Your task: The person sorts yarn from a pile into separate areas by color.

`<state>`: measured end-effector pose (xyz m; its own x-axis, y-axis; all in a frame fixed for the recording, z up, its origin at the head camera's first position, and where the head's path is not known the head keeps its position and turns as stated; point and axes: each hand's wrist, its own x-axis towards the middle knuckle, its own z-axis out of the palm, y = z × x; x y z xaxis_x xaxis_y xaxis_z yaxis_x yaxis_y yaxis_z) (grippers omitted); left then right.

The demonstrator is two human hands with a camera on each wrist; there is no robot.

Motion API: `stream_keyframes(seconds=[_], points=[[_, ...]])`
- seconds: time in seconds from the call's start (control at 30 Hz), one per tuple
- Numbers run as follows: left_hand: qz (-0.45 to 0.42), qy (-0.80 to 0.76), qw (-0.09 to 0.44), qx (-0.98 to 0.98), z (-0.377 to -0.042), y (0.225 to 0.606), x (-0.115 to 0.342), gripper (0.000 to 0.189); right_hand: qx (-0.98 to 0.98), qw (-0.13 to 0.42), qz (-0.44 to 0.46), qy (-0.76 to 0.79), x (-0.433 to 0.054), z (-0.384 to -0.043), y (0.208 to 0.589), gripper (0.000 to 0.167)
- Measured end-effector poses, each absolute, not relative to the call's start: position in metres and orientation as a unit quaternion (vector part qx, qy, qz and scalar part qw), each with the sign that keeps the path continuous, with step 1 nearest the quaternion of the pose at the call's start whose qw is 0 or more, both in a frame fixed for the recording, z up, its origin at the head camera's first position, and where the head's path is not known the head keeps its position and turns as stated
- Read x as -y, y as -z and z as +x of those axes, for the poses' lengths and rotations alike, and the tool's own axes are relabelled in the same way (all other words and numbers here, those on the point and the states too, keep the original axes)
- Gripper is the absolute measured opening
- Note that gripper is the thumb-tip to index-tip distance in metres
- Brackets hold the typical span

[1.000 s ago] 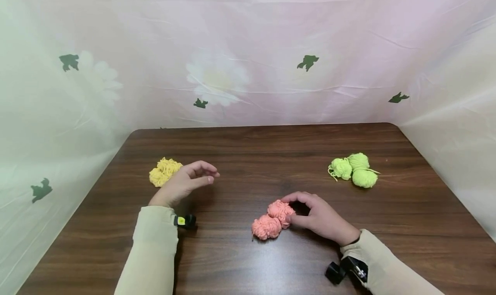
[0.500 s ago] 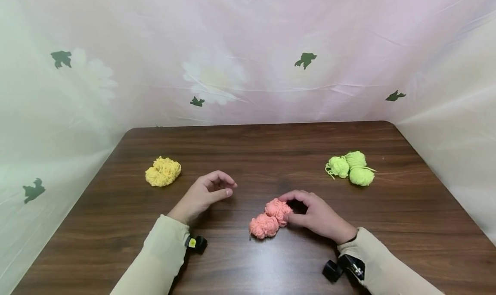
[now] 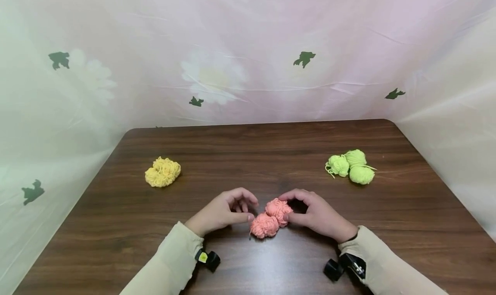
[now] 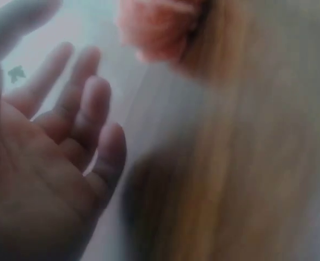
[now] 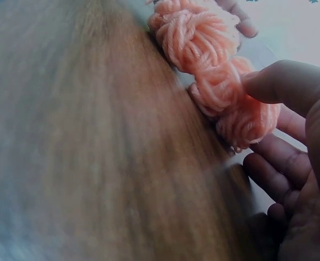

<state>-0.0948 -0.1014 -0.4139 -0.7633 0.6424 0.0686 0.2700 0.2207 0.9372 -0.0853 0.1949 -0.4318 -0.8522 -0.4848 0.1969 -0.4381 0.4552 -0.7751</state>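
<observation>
Two coral-pink yarn balls lie touching on the table near its middle, a left ball (image 3: 264,226) and a right ball (image 3: 278,211). My right hand (image 3: 319,215) holds the right ball between thumb and fingers; in the right wrist view the thumb presses on its strands (image 5: 233,92). Close by the left ball, my left hand (image 3: 226,213) has its fingers loosely bent and its palm facing the yarn. The left wrist view shows that palm with nothing in it, and pink yarn (image 4: 157,27) beyond the fingers, blurred.
A clump of yellow yarn (image 3: 162,172) sits at the left of the brown wooden table (image 3: 248,148). Several lime-green yarn balls (image 3: 361,174) lie grouped at the right. Patterned cloth (image 3: 248,54) hangs behind and along both sides.
My left hand has come away from the yellow yarn, moving right and nearer to me, up beside the pink yarn. My right hand stays on the right pink ball.
</observation>
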Motion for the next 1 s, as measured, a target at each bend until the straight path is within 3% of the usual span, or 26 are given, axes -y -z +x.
stream_keyframes(seconds=[0.2,0.43,1.0], points=[[0.312,-0.485,0.188,-0.795,-0.09,0.416,0.095,0.038,-0.852,0.016,-0.292,0.434,-0.195,-0.087,0.432,0.04],[0.345,-0.402,0.197,-0.825,-0.088,0.415,0.09,0.054,-0.866,0.015,-0.323,0.382,-0.198,-0.086,0.43,0.066],[0.357,-0.375,0.181,-0.836,-0.087,0.415,0.09,0.043,-0.87,0.028,-0.284,0.402,-0.195,-0.085,0.43,0.034]])
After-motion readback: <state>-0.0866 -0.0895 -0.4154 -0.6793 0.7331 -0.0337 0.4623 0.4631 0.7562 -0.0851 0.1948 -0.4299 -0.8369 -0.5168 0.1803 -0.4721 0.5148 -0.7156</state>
